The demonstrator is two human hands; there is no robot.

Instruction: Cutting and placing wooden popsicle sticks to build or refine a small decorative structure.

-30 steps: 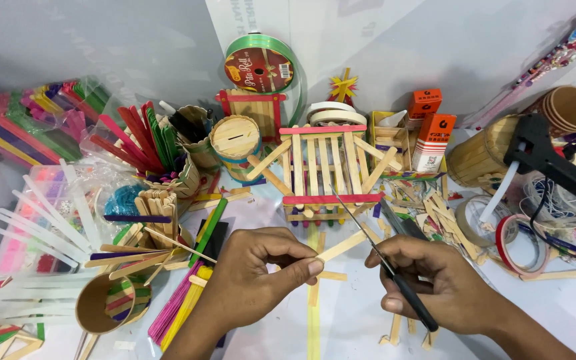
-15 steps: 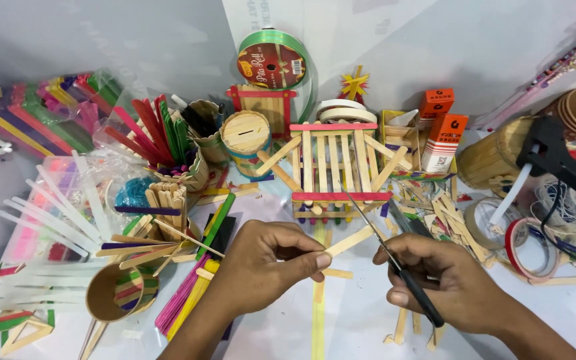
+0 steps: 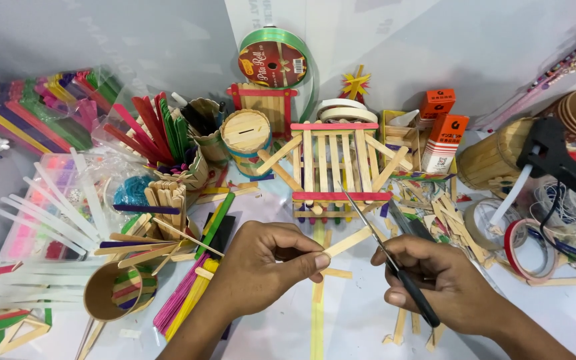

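From the head view I look down on a pale, glossy tabletop (image 3: 361,327) pushed against a plain grey-white wall, and nearly all of it is crowded with craft supplies.

My left hand (image 3: 261,270) is curled nearly closed, thumb and forefinger pinching one end of a plain wooden craft stick (image 3: 348,241), which lies tilted up to the right, low in the middle of the table between my two hands. My right hand (image 3: 445,283) is wrapped around the black handle of a thin cutting tool (image 3: 395,263); its narrow metal blade crosses the far end of the stick, apparently touching it.

Just behind the stick stands a slatted frame of pale sticks (image 3: 338,170) with red bars top and bottom, flat and smooth-grained. A round wooden money box (image 3: 246,137) sits to its left, and a spool of shiny green ribbon (image 3: 275,63) leans on the wall. Bundles of coloured sticks (image 3: 41,117) fan out at far left, a brown paper cup (image 3: 111,293) lies on its side near my left wrist, and a black glue gun (image 3: 558,160) and tape rolls (image 3: 525,247) crowd the right side.
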